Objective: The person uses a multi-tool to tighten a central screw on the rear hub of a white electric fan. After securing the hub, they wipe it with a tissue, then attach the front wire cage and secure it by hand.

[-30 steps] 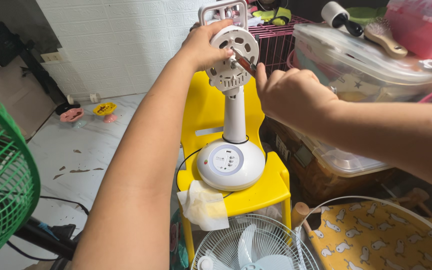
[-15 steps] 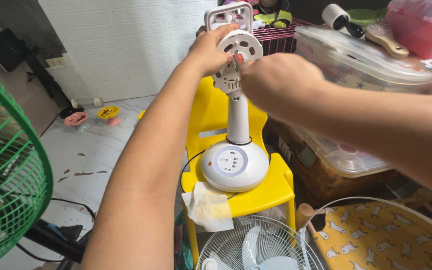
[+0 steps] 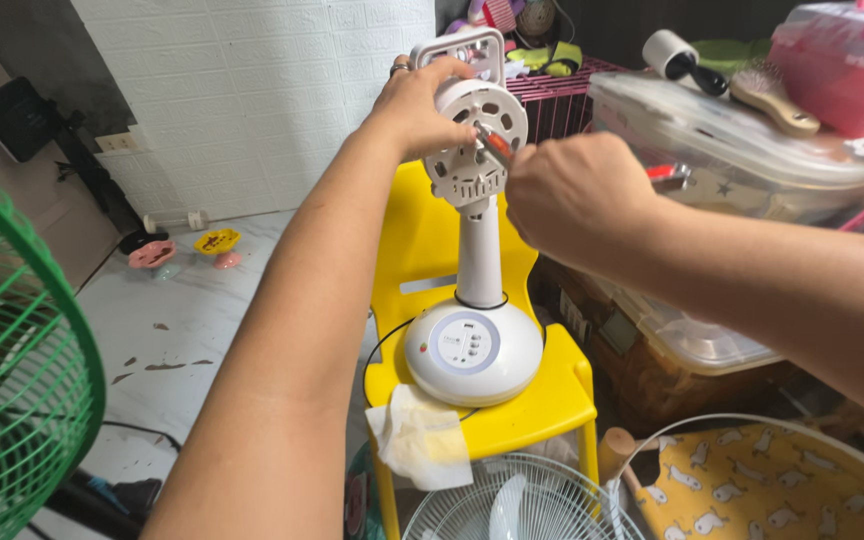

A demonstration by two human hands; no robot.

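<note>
The left hand (image 3: 417, 105) clasps the white fan motor housing (image 3: 475, 140) atop its upright stand on the yellow chair (image 3: 542, 395). The right hand (image 3: 572, 195) grips a screwdriver (image 3: 495, 143), its shaft angled up-left into the housing's face, just beside the left fingers.

A green wire fan guard (image 3: 12, 370) fills the left edge, above a pale marble-patterned floor (image 3: 182, 310) with a few dark specks. Against the white tiled wall (image 3: 252, 90) sit two small flower-shaped dishes — one pink (image 3: 151, 254), one yellow (image 3: 216, 240). To the right, clear lidded storage tubs (image 3: 722, 150) are stacked, with a wooden hairbrush (image 3: 774, 98) and a lint roller (image 3: 680, 52) on top, beside a pink case (image 3: 842, 70). A crumpled tissue (image 3: 422, 440) hangs off the yellow chair (image 3: 542, 400) (its front edge). Below lie a white fan grille (image 3: 512, 500) and a yellow cloth with white ducks (image 3: 762, 490).
</note>
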